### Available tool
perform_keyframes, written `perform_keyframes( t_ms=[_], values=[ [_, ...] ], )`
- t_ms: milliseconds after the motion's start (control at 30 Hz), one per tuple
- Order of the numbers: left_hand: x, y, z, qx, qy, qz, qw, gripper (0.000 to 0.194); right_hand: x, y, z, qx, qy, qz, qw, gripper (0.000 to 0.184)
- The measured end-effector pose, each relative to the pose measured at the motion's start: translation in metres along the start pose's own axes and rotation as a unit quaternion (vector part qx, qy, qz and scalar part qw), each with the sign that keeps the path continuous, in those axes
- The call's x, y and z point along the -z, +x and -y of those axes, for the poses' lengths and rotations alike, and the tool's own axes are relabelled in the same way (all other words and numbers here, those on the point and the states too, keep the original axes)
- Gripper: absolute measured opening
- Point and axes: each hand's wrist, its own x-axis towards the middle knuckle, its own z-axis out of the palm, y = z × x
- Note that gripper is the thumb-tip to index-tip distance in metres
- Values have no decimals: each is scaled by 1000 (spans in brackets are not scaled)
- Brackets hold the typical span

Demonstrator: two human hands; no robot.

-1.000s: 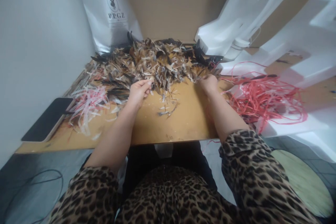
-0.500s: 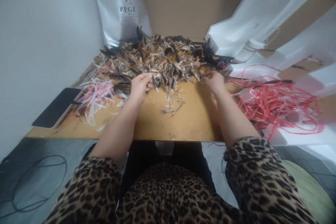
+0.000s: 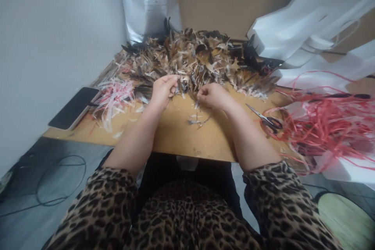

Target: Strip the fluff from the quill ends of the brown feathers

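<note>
A broad heap of brown, black and whitish feathers (image 3: 187,52) covers the back of the wooden table. At its front edge, my left hand (image 3: 164,90) is closed in a pinch, thumb against forefinger. What sits between the fingertips is too small to make out. My right hand (image 3: 215,95) is a short way to the right, its fingers curled together against the front of the heap; their contents are hidden. Loose feather scraps (image 3: 199,121) lie on the wood below and between both hands. A brown tuft of feathers (image 3: 253,82) rests at the heap's right end.
Scissors (image 3: 265,119) lie right of my right forearm, beside a tangle of red plastic strips (image 3: 336,125). Pink and white strips (image 3: 114,97) and a dark-screened phone (image 3: 74,109) are at left. A white printed bag (image 3: 149,11) stands behind. The table's front edge (image 3: 187,157) is close.
My right hand has moved left from the heap's right end to its front middle, near my left hand. My left hand keeps its pinch. The view has shifted, and the scissors now show.
</note>
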Motion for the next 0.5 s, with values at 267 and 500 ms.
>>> perform_keyframes(
  t_ms=[267,500],
  values=[
    [-12,-12,1,23,79,76,994,27,-10,-2,-17,77,-182,-10,980,29],
    [-17,-18,6,-18,218,108,970,20,-10,-3,-15,89,-208,-47,973,25]
  ],
)
